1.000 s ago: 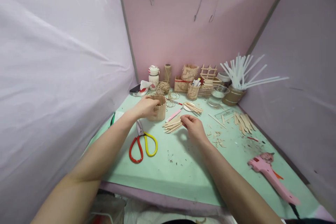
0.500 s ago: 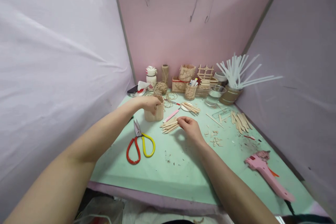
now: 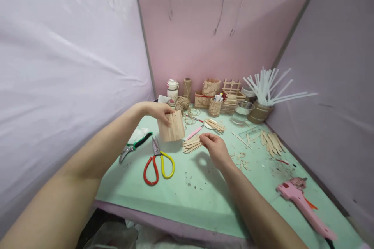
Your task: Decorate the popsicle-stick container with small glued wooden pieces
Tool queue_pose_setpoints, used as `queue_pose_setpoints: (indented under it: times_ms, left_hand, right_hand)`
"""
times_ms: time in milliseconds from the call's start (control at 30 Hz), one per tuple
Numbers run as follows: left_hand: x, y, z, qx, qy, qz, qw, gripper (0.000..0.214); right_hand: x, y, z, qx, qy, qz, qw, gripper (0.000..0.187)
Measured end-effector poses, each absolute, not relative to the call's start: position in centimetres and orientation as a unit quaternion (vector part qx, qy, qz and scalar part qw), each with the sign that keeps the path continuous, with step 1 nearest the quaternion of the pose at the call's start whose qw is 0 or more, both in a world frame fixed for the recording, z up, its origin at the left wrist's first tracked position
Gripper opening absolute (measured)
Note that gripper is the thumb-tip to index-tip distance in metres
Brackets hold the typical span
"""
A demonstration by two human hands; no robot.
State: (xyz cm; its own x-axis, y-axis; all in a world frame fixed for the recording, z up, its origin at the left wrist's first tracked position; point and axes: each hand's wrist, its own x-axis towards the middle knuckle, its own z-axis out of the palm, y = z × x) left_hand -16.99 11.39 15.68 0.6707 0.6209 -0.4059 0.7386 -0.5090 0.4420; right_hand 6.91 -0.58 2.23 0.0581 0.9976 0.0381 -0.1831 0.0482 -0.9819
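Observation:
My left hand (image 3: 158, 111) grips the top rim of a small cup built from wooden craft sticks (image 3: 172, 128), held just above the green table mat (image 3: 204, 186) and tilted a little. My right hand (image 3: 215, 147) hovers beside a loose pile of flat wooden sticks (image 3: 191, 143), fingers curled in a pinch; whether a stick is between them I cannot make out. A pink-handled tool (image 3: 193, 132) lies just behind the pile.
Red-and-yellow scissors (image 3: 157, 161) and green-handled pliers (image 3: 134, 146) lie left of centre. A pink glue gun (image 3: 302, 202) rests at the right front. More sticks (image 3: 273, 142), wood scraps, twine (image 3: 182, 104), jars and a cup of white rods (image 3: 261, 103) line the back. Purple walls enclose the table.
My left hand has lifted the stick cup off the mat and tilted it. The right hand stayed by the stick pile. The view shifted, revealing the pliers.

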Motion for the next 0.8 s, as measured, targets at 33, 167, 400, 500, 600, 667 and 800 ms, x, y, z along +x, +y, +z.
queue_pose_setpoints:
  times_ms: [33, 167, 400, 500, 600, 667, 800]
  left_hand:
    - [-17.2, 11.0, 15.9, 0.86, 0.387, -0.093, 0.32, 0.046]
    - [-17.2, 9.1, 16.4, 0.852, 0.348, -0.086, 0.381, 0.041]
    - [-17.2, 7.2, 15.3, 0.854, 0.319, -0.101, 0.398, 0.044]
    - [-17.4, 6.9, 14.8, 0.856, 0.306, -0.085, 0.409, 0.045]
    - [-17.6, 6.6, 14.3, 0.856, 0.292, -0.058, 0.423, 0.042]
    - [-17.8, 6.4, 14.1, 0.856, 0.286, -0.045, 0.428, 0.041]
    - [-18.0, 6.2, 13.5, 0.858, 0.29, -0.037, 0.423, 0.039]
  right_hand:
    - [6.9, -0.7, 2.5, -0.447, -0.454, 0.523, 0.566, 0.022]
    - [6.6, -1.4, 4.3, -0.423, -0.487, 0.537, 0.543, 0.018]
    - [5.6, -2.4, 6.6, -0.432, -0.524, 0.561, 0.474, 0.019]
    - [4.9, -2.1, 6.5, -0.44, -0.525, 0.557, 0.469, 0.02]
    - [4.3, -1.6, 6.1, -0.447, -0.522, 0.549, 0.476, 0.02]
    - [3.9, -1.3, 5.9, -0.451, -0.525, 0.543, 0.476, 0.02]
    - [3.4, -1.1, 5.7, -0.46, -0.544, 0.526, 0.464, 0.019]
